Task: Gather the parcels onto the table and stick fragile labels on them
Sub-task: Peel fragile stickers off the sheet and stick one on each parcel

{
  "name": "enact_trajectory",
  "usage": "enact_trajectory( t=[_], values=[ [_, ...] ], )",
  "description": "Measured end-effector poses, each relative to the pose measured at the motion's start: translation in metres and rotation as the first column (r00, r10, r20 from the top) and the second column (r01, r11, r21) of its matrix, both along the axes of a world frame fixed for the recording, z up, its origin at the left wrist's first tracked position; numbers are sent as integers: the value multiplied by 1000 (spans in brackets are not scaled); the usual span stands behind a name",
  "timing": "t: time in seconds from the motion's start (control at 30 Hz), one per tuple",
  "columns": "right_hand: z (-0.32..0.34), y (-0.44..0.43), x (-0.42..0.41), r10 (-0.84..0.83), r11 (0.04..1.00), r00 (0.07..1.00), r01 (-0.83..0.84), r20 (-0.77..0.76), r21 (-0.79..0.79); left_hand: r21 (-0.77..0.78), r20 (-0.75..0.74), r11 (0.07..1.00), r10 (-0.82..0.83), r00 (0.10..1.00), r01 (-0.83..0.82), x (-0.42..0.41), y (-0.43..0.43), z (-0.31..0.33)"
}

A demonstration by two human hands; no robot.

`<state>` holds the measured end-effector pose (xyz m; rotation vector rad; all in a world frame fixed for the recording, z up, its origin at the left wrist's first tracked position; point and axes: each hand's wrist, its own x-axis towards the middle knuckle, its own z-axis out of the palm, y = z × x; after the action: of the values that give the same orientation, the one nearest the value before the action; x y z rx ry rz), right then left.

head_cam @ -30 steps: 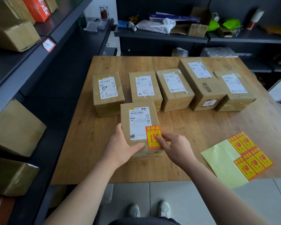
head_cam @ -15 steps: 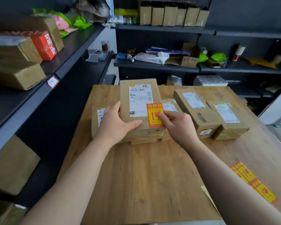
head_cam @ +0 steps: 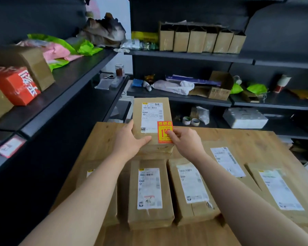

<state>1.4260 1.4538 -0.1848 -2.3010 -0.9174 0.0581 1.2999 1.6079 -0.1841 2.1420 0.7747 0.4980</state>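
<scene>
I have the labelled parcel (head_cam: pixel 150 114) held up over the far half of the table (head_cam: pixel 247 139), its face tipped toward me. I cannot tell whether its lower edge touches the tabletop. My left hand (head_cam: pixel 130 141) is clamped on its left side, thumb laid across the lower face. My right hand (head_cam: pixel 185 142) pinches the lower right corner, thumb pressed on the fragile label (head_cam: pixel 164 132).

The label sits hard against the parcel's right edge and overlaps a corner of the white shipping label (head_cam: pixel 150 118). If my thumb drags as I let go, that edge could lift or crease (a half-stuck sticker soon peels).

The hold is only two side grips on smooth tape and card. If either slackens, I judge the parcel would drop onto the row of parcels (head_cam: pixel 149 192) at the near half of the table. Set down too far back, it could tip off the table's far edge.
</scene>
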Motion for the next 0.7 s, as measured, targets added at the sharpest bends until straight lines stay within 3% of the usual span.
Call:
enact_trajectory(
  t=[0.27, 0.7],
  values=[
    [-64, 48, 64, 18, 984, 995, -35, -97, -175, -51, -123, 999, -17, 992, 11, 63, 42, -55],
    [-117, 64, 77, -18, 943, 975, -57, -223, -329, -52, -319, 996, -80, 944, 67, 78, 56, -109]
  ],
)
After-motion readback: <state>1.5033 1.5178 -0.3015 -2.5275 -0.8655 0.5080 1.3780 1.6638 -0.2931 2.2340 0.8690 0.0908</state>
